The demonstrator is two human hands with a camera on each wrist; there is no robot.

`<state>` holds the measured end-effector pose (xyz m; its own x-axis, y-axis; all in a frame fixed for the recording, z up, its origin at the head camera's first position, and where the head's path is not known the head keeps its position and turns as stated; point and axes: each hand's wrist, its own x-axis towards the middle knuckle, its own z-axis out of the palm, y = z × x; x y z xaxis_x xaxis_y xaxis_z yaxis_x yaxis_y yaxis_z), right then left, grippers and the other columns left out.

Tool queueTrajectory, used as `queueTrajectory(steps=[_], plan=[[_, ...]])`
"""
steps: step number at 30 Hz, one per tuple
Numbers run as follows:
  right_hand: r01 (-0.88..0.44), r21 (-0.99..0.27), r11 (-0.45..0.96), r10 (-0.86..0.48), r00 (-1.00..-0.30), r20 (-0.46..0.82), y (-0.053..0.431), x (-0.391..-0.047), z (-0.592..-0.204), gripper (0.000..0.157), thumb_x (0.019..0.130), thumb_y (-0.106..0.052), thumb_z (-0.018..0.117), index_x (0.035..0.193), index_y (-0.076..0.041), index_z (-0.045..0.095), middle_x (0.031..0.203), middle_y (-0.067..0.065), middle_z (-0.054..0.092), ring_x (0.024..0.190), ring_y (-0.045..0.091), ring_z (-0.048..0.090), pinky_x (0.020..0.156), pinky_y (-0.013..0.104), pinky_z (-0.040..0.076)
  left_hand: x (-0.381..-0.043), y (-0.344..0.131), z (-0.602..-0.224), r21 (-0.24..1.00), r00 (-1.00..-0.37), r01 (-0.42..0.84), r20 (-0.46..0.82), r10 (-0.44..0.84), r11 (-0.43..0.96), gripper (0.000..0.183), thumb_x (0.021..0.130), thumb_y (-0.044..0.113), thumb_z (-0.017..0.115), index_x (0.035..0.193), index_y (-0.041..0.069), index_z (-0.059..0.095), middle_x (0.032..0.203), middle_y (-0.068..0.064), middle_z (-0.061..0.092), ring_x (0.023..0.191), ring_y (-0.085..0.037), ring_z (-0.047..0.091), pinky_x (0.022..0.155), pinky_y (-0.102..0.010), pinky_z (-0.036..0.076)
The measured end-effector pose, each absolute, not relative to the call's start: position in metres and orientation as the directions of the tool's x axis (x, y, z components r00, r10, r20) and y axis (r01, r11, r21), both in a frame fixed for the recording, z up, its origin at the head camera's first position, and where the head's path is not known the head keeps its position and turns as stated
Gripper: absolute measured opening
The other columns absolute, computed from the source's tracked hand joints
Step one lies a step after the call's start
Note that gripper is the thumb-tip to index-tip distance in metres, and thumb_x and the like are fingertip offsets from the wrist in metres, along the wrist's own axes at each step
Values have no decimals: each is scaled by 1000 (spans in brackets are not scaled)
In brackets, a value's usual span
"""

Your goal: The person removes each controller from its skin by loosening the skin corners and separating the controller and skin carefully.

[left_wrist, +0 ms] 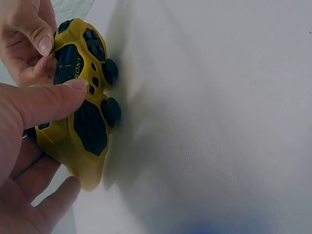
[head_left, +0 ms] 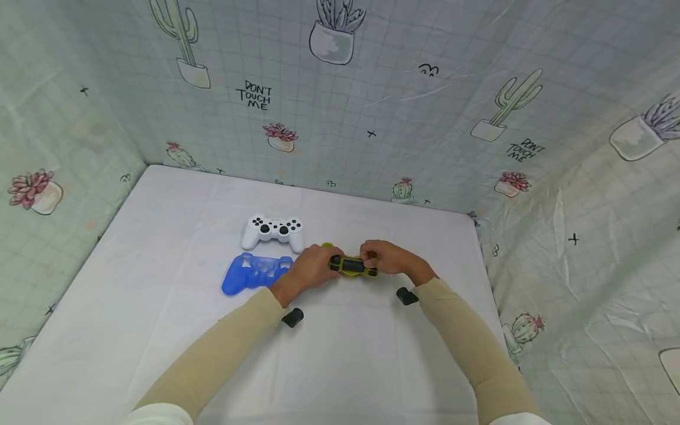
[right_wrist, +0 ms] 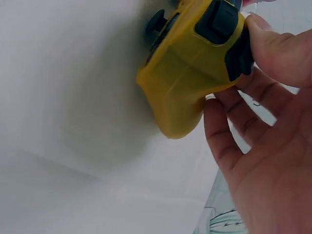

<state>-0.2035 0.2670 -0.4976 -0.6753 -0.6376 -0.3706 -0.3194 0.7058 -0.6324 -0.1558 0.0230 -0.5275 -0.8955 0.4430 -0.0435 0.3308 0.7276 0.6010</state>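
Left hand (head_left: 312,267) grips, fingers half-curled, the black plastic game controller (head_left: 352,265) in curved yellow sleeve (right_wrist: 179,100) over the flat white table (head_left: 350,366); right hand (head_left: 391,258) pinches the opposite end, presumably for 2-point stability.

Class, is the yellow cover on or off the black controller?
On: the yellow cover wraps the black controller, whose sticks poke through it.

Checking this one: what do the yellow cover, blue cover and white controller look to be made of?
Yellow cover: probably silicone, satin to matte; it hugs the dark controller like a skin. Blue cover: likely rubbery too, smooth, with cut-outs, but too small to be sure. White controller: apparently hard plastic, smooth, with an evenly coloured moulded shell.
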Motion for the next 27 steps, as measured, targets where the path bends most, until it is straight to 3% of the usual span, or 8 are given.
queueTrajectory(steps=[7,15,27], plan=[[-341,-642,687,-645,-692,-323,271,-203,-499,12,103,-10,63,102,-14,74,109,2,68,102,18,60,94,38,51,-159,19,-527,612,-898,306,-68,435,729,46,84,18,88,127,14,73,120,-9,77,99,-24,71,89,-38,59],[-361,-593,719,-637,-684,-355,273,-209,-494,8,103,-13,64,105,-17,71,109,1,69,100,17,60,93,38,52,-163,20,-524,623,-888,304,-88,451,721,44,86,21,86,127,14,72,120,-9,76,97,-23,69,88,-37,58],[-418,-525,741,-654,-626,-425,263,-209,-488,13,103,-9,63,91,-15,61,100,0,61,95,17,54,85,34,48,-160,19,-525,613,-885,326,-70,460,720,46,85,21,87,128,13,73,119,-9,77,97,-23,71,87,-36,59]])
